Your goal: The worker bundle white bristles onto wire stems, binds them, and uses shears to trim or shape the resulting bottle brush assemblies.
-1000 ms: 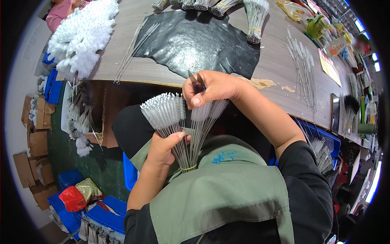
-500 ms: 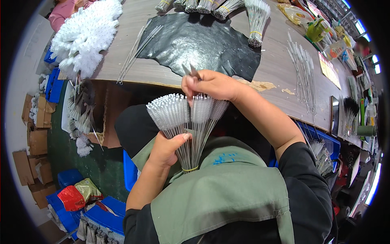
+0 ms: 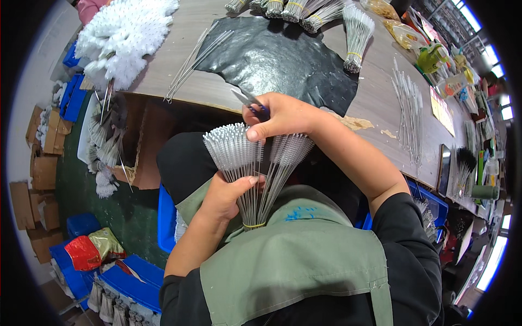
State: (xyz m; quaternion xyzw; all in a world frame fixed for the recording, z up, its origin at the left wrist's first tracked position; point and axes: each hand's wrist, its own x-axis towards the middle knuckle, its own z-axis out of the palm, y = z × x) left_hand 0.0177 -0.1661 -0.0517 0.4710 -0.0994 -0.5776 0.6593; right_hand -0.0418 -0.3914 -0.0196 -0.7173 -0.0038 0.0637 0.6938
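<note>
My left hand [image 3: 223, 193] is closed round the wire stems of a bundle of small white-bristled tube brushes [image 3: 231, 149], fanned into two parts above my lap. A yellow band [image 3: 254, 225] ties the stems at the lower end. Over the bristle tips, my right hand [image 3: 280, 115] curls about a pair of small scissors [image 3: 253, 102]. Their metal blades point up and left, and a dark blue part shows at the fingers. The thumb and fingertips of that hand touch or nearly touch the tips of the left part; which cannot be made out.
A black sheet [image 3: 283, 60] lies on the table [image 3: 163, 60], with tied brush bundles [image 3: 356, 41] behind it. Loose brushes lie left [image 3: 198, 62] and right [image 3: 408, 117]. A big white brush heap [image 3: 125, 41] stands far left. Blue bins [image 3: 133, 285] and cardboard boxes [image 3: 46, 179] sit on the left.
My right hand has lowered its thumb to the left part of the bundle, and the scissors have tilted further left. The gap between the two parts has widened. The view has shifted slightly.
</note>
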